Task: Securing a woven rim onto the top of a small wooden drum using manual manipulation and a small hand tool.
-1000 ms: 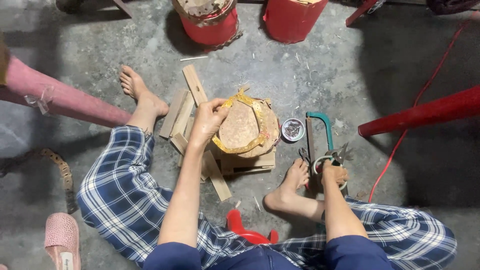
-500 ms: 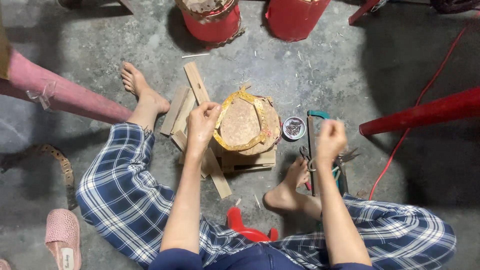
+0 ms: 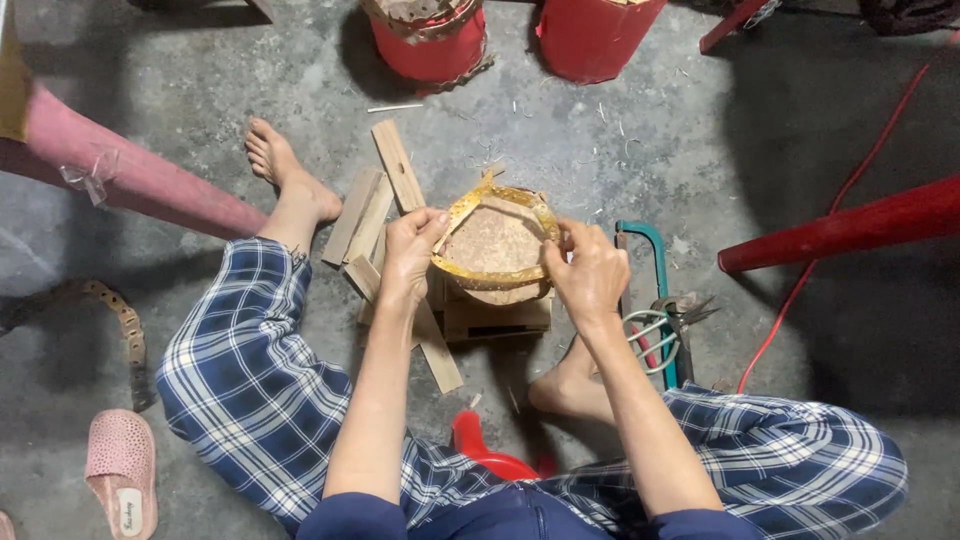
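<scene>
A round brown disc with a gold strip around its rim (image 3: pixel 495 240) rests on a small wooden block (image 3: pixel 497 315) on the concrete floor between my legs. My left hand (image 3: pixel 410 250) pinches the gold strip at the disc's left edge. My right hand (image 3: pixel 590 270) grips the strip at the right edge. Both hands are closed on the strip.
Wooden slats (image 3: pixel 385 200) lie left of the disc. A green-framed hacksaw (image 3: pixel 650 265) and scissors (image 3: pixel 660 340) lie right of my right hand. Two red drums (image 3: pixel 430 45) stand at the top, red bars (image 3: pixel 850 225) at right, a pink one (image 3: pixel 120 170) at left, a pink slipper (image 3: pixel 120 470) below.
My right hand has come up from the tools by my foot and taken hold of the strip's right side. My left hand has stayed on the left edge.
</scene>
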